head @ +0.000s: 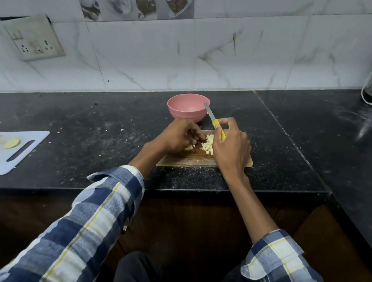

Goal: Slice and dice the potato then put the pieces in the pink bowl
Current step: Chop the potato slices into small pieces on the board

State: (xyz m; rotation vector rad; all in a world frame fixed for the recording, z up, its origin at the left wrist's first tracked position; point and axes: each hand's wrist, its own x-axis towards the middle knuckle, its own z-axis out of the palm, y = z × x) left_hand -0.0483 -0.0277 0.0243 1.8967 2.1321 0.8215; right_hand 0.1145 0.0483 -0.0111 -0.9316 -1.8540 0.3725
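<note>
from the head camera, the pink bowl (188,106) sits on the black speckled counter (90,121) just behind the wooden cutting board (187,159); it is round, matte and smooth, and what shows of its inside holds nothing. on the board lies a heap of pale yellow diced potato (208,145), small blocky pieces piled between the two hands. the left hand (177,137) has its fingers curled down at the heap's left edge, touching the pieces; whether it pinches any of them cannot be told. the right hand (231,150) grips the yellow handle of a knife (214,121), its thin grey blade pointing up and away, the tip in front of the bowl's rim. far left, a white plastic cutting board (6,158) with a slot handle carries more cut potato and one oval slice (12,143). both sleeves are blue and white plaid.
</note>
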